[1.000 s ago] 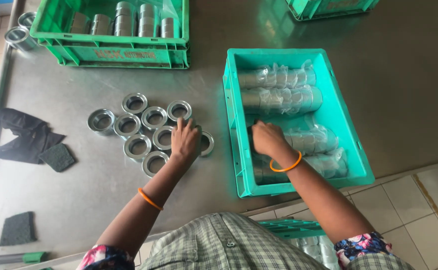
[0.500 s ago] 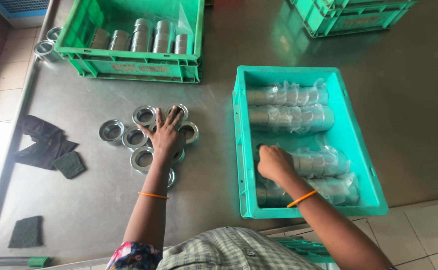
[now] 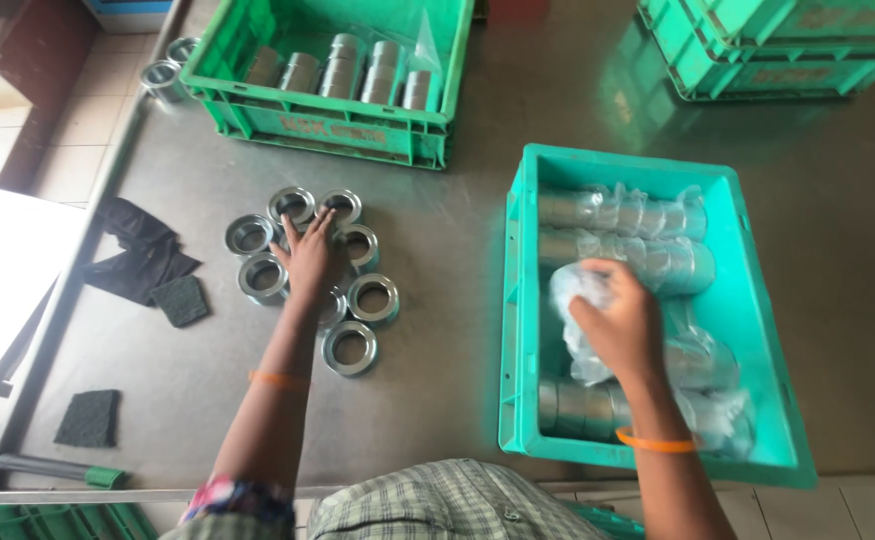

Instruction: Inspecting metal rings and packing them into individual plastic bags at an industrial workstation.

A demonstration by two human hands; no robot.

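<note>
Rings [image 3: 363,297] lie clustered left of centre under our flat, open left hand [image 3: 310,258], bunched for easy reach, while our right hand [image 3: 618,325] clenches a plastic bag [image 3: 573,295] inside the teal crate [image 3: 518,330].

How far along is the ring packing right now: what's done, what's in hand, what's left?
Done: several plastic-wrapped rolls of rings lie in the teal crate. In hand: the right hand grips clear plastic wrap over the crate, while the left hand rests on the loose metal rings on the steel table. Left: about nine loose rings, plus unwrapped stacks in the green crate.
</note>
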